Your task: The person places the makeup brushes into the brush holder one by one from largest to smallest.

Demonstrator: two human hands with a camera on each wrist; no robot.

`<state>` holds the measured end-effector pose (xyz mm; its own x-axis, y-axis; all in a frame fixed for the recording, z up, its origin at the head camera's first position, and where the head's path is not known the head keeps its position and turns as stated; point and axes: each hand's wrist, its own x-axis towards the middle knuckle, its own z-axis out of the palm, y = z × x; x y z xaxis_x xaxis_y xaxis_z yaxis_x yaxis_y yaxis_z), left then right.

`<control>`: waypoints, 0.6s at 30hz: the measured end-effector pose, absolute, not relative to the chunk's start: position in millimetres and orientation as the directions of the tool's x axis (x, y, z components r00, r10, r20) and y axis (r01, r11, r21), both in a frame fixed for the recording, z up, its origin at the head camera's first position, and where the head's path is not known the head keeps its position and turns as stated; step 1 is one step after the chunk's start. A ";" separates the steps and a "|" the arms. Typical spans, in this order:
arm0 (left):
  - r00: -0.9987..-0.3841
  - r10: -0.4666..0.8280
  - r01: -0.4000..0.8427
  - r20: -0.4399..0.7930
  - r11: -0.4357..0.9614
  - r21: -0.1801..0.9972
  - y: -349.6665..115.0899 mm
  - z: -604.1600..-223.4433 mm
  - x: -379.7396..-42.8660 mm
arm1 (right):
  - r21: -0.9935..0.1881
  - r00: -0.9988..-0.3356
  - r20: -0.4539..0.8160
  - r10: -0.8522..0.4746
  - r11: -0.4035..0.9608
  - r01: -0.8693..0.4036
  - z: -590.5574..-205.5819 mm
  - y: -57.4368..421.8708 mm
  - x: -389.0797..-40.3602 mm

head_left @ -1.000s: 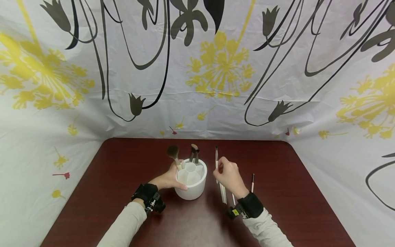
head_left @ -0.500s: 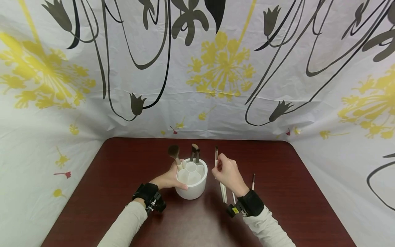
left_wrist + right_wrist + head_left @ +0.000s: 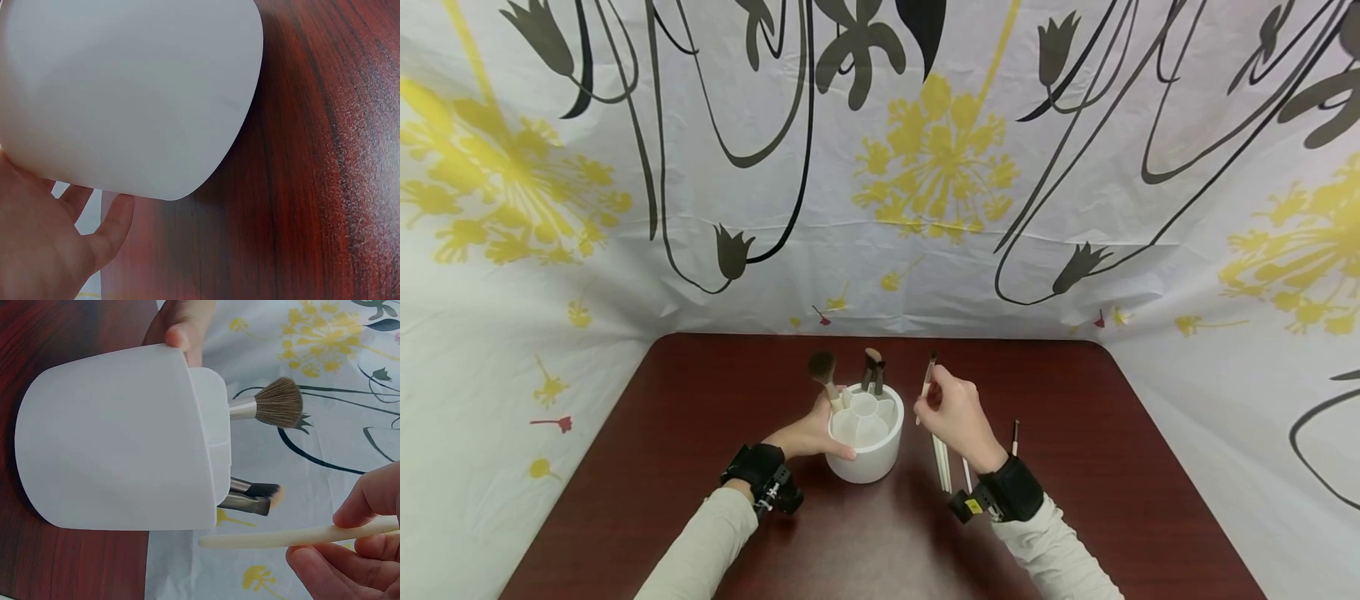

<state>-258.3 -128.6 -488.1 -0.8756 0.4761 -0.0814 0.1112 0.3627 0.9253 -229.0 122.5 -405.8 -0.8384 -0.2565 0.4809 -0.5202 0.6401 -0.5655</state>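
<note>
A white round makeup brush holder (image 3: 867, 462) with several compartments stands on the table. My left hand (image 3: 808, 432) grips its left side, fingers behind and thumb across the front; the left wrist view shows fingers (image 3: 115, 225) against its wall. Between thumb and fingers my right hand (image 3: 957, 421) pinches a slim makeup brush (image 3: 928, 382), dark bristles up, just right of the holder. In the right wrist view its pale handle (image 3: 269, 540) points toward the holder's rim, apart from it. Inside the holder stand a fluffy brush (image 3: 822, 367) and smaller dark-ended brushes (image 3: 873, 372).
Pale brush handles (image 3: 942, 468) lie on the table below my right hand, partly hidden by it. Another thin brush (image 3: 1016, 437) lies to the right of my wrist. A patterned white cloth (image 3: 790, 283) hangs behind the dark red table (image 3: 730, 375).
My right hand has raised the brush slightly and tilted it, bristles swinging right and the handle end left toward the holder. My left hand and the holder have stayed put.
</note>
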 end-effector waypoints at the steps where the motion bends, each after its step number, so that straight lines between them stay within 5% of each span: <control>1: -0.876 0.476 0.110 -0.082 0.363 0.925 -128.5 -487.7 -258.3 | -0.567 -0.837 0.482 -0.259 0.636 -0.523 -405.0 122.5 -229.3; 18: -0.866 0.496 0.120 -0.070 0.341 0.932 -128.5 -480.6 -256.3 | -0.584 -0.807 0.529 -0.264 0.576 -0.571 -399.6 117.8 -228.7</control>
<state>-256.3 -128.5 -480.6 -0.8657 0.4956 -0.0699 0.1202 0.3414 0.9322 -228.7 117.8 -399.6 -0.8068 -0.2637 0.5287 -0.5713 0.5765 -0.5843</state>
